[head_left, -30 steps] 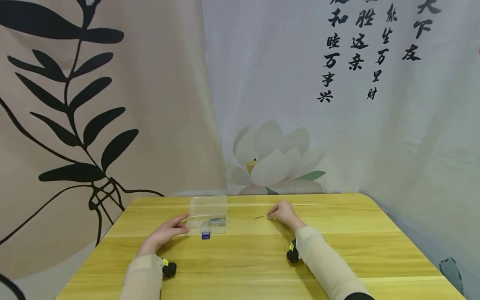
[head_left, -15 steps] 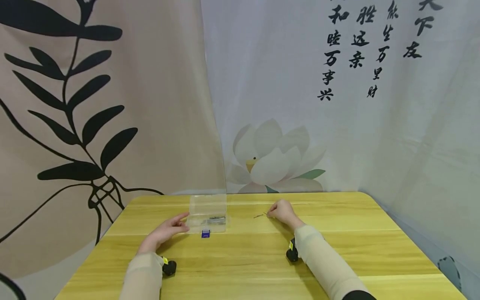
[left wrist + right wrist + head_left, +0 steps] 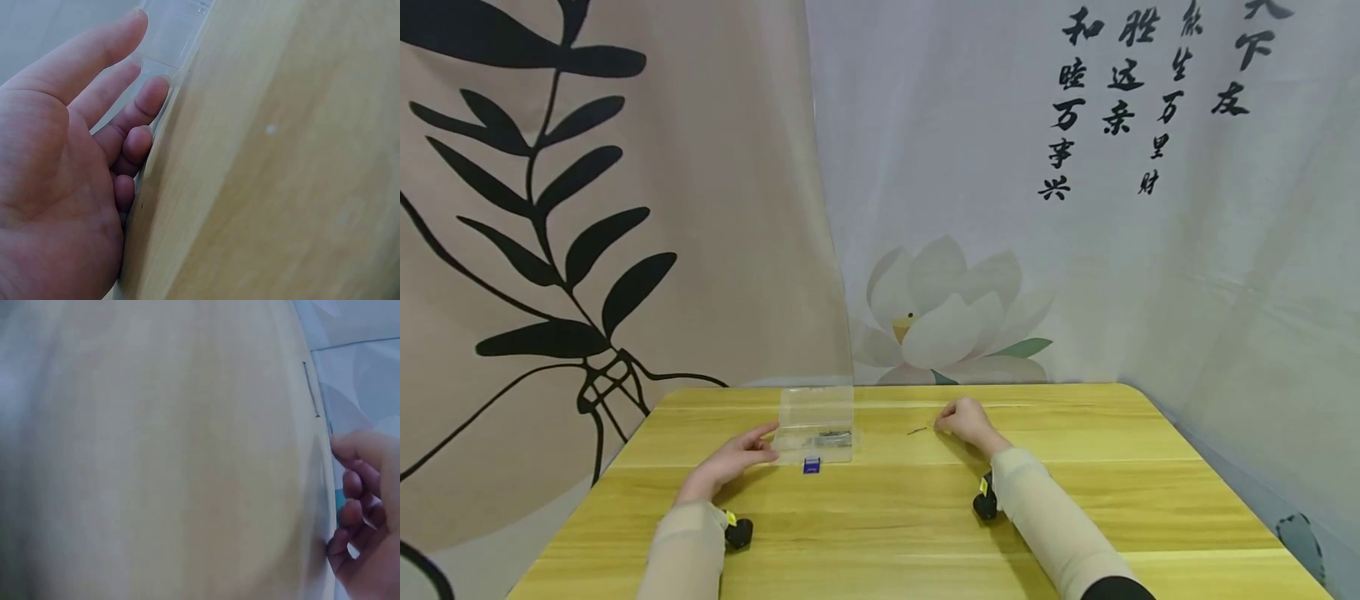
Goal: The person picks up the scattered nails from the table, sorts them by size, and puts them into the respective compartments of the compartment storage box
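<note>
A clear plastic case (image 3: 817,408) stands on the table with its lid raised; small thin grey metal pieces (image 3: 833,439) lie inside. My left hand (image 3: 733,460) is at the case's left side, fingertips touching or very near its edge, fingers loosely extended. In the left wrist view, the thumb is apart from the other fingers beside the clear case (image 3: 172,34). To the right, my right hand (image 3: 967,422) pinches a thin dark pin-like piece (image 3: 331,427), mostly hidden by the fingertips. Another thin dark pin-like piece (image 3: 917,432) lies on the table just left of that hand.
A blue tab or label (image 3: 812,466) is at the case's front edge. The wooden table (image 3: 865,533) reaches back to a hanging cloth (image 3: 737,208) printed with leaves, a lotus and writing. Both wrists carry small black cameras (image 3: 985,498).
The head view shifts slightly. Both hands and the case stay in nearly the same place; the pin-like piece at the right fingertips shows less in the head view now.
</note>
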Available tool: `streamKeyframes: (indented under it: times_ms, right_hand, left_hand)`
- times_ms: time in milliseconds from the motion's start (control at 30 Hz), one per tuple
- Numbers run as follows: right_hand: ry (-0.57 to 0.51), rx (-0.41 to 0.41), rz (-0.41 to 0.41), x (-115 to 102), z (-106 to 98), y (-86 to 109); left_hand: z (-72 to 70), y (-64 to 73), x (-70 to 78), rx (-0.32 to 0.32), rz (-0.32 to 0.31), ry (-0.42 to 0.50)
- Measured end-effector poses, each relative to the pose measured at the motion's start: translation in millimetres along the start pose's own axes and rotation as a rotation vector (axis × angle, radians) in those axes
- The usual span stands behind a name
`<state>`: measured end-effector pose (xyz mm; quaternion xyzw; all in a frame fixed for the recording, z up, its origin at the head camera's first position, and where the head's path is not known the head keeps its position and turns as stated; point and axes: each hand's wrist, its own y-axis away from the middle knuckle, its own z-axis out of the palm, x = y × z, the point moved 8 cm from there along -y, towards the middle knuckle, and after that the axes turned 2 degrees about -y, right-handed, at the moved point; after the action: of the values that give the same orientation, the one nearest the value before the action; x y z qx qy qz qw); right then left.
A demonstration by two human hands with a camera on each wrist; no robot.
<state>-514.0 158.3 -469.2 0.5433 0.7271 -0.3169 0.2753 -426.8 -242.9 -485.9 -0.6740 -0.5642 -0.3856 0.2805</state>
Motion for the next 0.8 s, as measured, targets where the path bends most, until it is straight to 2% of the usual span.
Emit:
streamKeyframes:
  times_ms: [267, 400, 600, 800]
  right_hand:
    - [-0.081, -0.008, -0.020, -3.1, -6.0, -7.2]
    - [-0.087, -0.014, -0.032, -9.3, -6.2, -9.8]
    - [-0.096, -0.063, -0.068, -26.6, -1.9, -10.6]
    - [-0.101, -0.060, -0.110, -40.1, 0.6, -11.7]
  left_hand:
    - [0.3, -1.0, 2.4, -0.006, 0.003, -0.002]
    - [0.9, -1.5, 1.1, -0.006, 0.000, 0.001]
    - [0.2, 0.0, -2.1, -0.012, -0.013, -0.004]
    - [-0.1, 1.0, -2.5, -0.016, -0.004, 0.000]
